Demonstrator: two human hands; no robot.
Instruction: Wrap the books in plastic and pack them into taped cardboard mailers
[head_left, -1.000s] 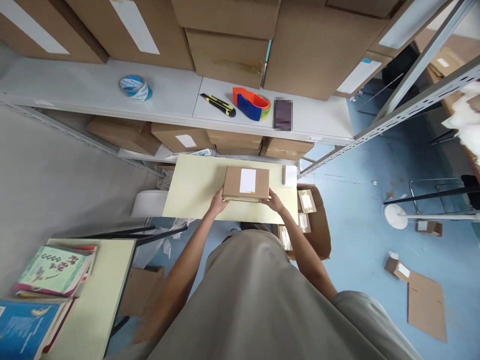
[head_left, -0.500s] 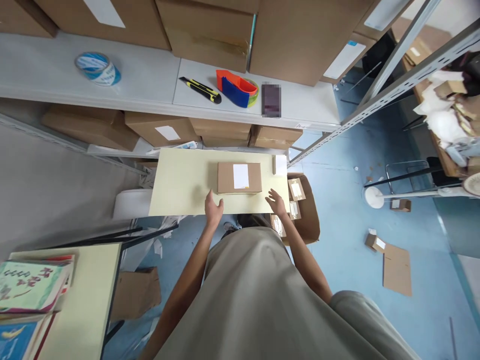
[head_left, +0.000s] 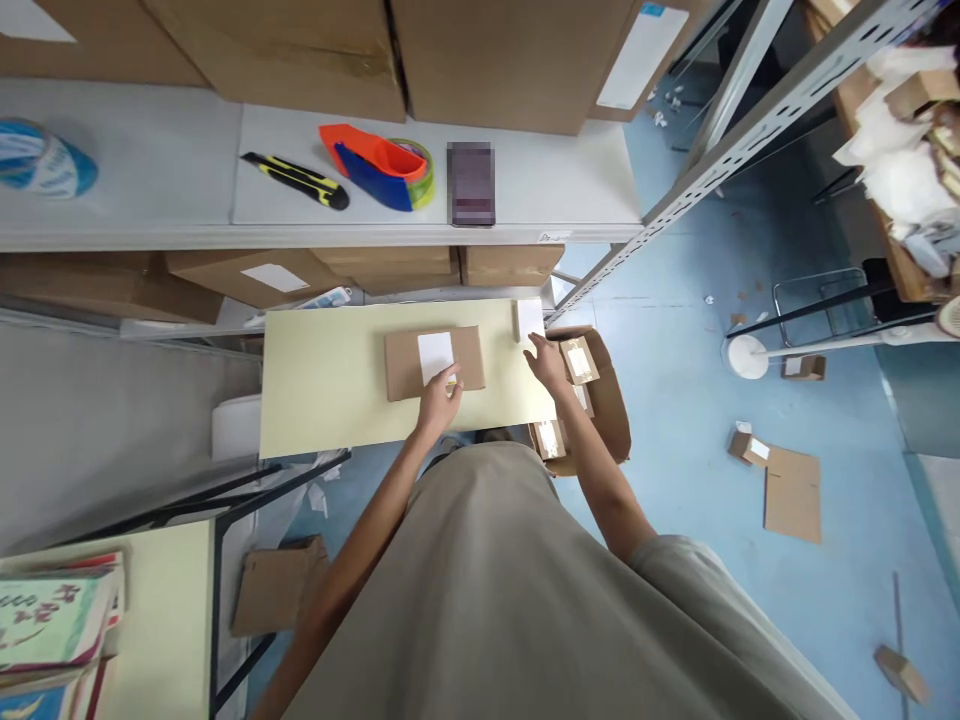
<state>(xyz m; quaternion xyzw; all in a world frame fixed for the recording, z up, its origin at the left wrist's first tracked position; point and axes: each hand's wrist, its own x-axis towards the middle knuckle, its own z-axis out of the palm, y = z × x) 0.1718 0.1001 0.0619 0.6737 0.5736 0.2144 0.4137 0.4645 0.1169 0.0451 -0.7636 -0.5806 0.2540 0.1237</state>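
Note:
A brown cardboard box with a white label on top lies on the pale yellow table. My left hand is over the box's front edge, its fingertips at the lower corner of the label. Its thumb and fingers are a little apart, with nothing visible between them. At the table's right end is a small white block, perhaps a stack of labels. My right hand reaches to the near side of that block, fingers stretched out. Whether they touch it I cannot tell.
Above the table, a grey shelf bears a box cutter, an orange and blue tape dispenser and a blue-white tape roll. An open carton holding small boxes stands on the floor at right. Books lie at lower left.
My view has shifted to the right. My left hand has moved from beside the box onto its front edge. My right hand has gone forward to the white block.

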